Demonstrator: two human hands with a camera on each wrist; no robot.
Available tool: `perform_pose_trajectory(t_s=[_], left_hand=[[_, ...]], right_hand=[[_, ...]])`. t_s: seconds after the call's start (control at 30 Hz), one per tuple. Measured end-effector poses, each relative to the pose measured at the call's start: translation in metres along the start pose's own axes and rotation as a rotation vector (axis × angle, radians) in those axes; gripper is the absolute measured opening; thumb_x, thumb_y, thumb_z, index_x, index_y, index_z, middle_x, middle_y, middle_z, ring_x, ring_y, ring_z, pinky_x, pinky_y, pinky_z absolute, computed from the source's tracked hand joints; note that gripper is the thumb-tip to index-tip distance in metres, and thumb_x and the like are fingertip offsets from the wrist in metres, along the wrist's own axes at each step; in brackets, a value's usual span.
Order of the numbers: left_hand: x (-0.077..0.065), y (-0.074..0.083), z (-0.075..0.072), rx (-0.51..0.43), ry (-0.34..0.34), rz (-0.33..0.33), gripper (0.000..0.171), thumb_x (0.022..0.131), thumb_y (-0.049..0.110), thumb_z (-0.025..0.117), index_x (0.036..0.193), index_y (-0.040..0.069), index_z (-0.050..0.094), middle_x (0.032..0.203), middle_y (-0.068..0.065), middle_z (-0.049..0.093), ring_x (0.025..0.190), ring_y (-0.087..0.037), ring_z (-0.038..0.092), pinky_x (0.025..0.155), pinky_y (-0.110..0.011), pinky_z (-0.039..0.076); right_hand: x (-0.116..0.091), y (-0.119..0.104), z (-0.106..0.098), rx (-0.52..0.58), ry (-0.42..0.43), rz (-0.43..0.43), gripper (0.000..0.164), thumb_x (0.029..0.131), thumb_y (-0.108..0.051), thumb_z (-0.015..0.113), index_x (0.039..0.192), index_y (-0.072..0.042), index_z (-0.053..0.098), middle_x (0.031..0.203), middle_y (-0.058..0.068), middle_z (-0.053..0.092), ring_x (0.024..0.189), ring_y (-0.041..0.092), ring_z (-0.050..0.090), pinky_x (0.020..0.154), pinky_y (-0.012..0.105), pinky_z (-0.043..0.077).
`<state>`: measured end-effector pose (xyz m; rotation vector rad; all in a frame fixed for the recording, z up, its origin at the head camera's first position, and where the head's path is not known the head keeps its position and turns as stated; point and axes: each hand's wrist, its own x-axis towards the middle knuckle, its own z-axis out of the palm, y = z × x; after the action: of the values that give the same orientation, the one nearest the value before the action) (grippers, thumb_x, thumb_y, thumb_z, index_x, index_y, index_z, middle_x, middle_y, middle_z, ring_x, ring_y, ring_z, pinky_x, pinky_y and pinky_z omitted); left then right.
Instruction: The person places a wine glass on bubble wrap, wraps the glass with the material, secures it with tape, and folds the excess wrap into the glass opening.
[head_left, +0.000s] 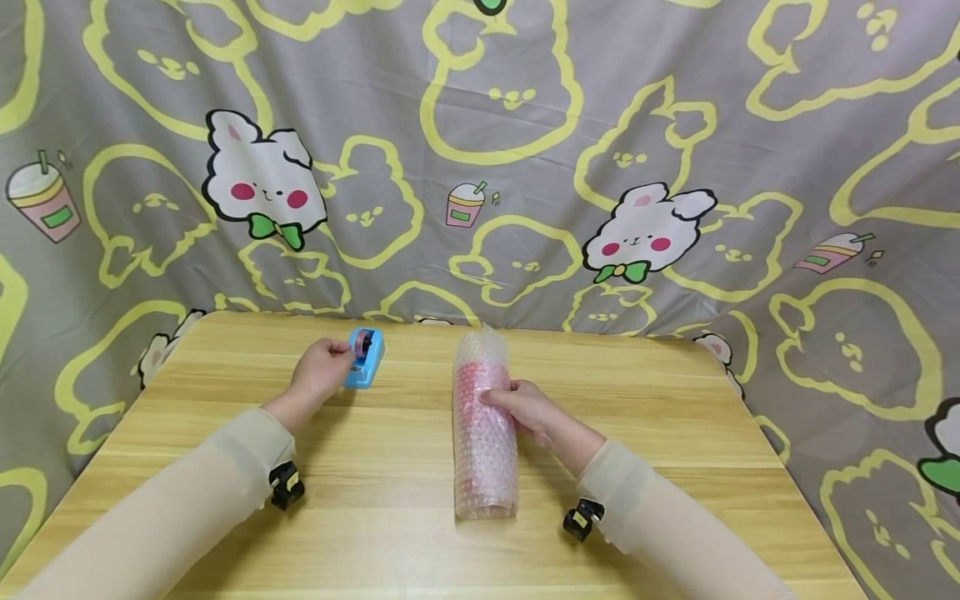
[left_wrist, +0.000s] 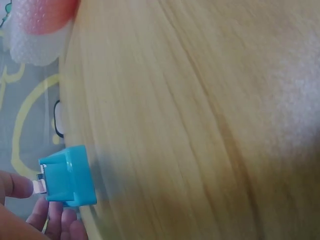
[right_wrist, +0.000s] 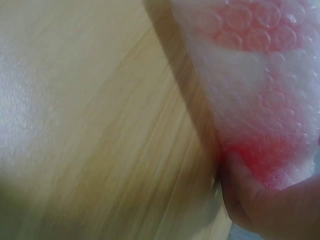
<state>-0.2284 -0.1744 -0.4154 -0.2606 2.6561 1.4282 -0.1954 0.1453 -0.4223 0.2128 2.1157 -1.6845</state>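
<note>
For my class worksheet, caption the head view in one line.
Left hand at a blue tape dispenser, right hand gripping a bubble-wrapped bundle on a table.

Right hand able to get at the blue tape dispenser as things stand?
Probably not readily: the right hand grips the bubble-wrapped bundle, which is between it and the tape dispenser, where the left hand is.
</note>
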Motion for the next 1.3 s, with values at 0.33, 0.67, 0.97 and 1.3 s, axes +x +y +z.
perform_pose_trajectory(t_s=[0.33,0.67,0.97,1.3], left_hand=[[0.002,-0.005,0.004,0.055,-0.027,-0.009,0.041,0.102,0.024,0.043,0.125,-0.008,0.055,0.117,-0.023,0.061,0.087,-0.026,0.058,0.069,-0.033,0.049],[0.002,-0.007,0.004,0.099,-0.009,-0.004,0.034,0.101,0.028,0.049,0.111,-0.002,0.059,0.096,-0.014,0.064,0.073,-0.02,0.057,0.062,-0.031,0.046],[0.005,-0.005,0.003,0.121,-0.018,0.008,0.028,0.104,0.027,0.049,0.097,0.001,0.056,0.081,-0.008,0.059,0.065,-0.018,0.052,0.059,-0.03,0.042],[0.012,0.005,-0.004,0.096,-0.113,-0.095,0.038,0.106,0.024,0.042,0.113,-0.011,0.057,0.103,-0.02,0.052,0.087,-0.028,0.049,0.073,-0.034,0.042]], right_hand=[[0.002,0.002,-0.001,0.013,-0.012,-0.006,0.064,0.084,-0.022,0.07,0.13,0.015,0.045,0.119,0.023,0.057,0.1,0.027,0.06,0.093,0.042,0.054],[0.001,0.003,0.0,0.0,-0.006,-0.01,0.065,0.084,-0.023,0.071,0.13,0.015,0.045,0.119,0.023,0.057,0.101,0.028,0.06,0.094,0.043,0.053],[0.001,0.002,0.0,-0.006,0.004,-0.007,0.066,0.084,-0.024,0.071,0.131,0.015,0.045,0.12,0.023,0.057,0.102,0.028,0.06,0.095,0.043,0.053],[0.0,0.002,0.0,-0.011,0.006,-0.012,0.066,0.084,-0.023,0.071,0.131,0.015,0.044,0.12,0.023,0.056,0.103,0.028,0.06,0.095,0.043,0.053]])
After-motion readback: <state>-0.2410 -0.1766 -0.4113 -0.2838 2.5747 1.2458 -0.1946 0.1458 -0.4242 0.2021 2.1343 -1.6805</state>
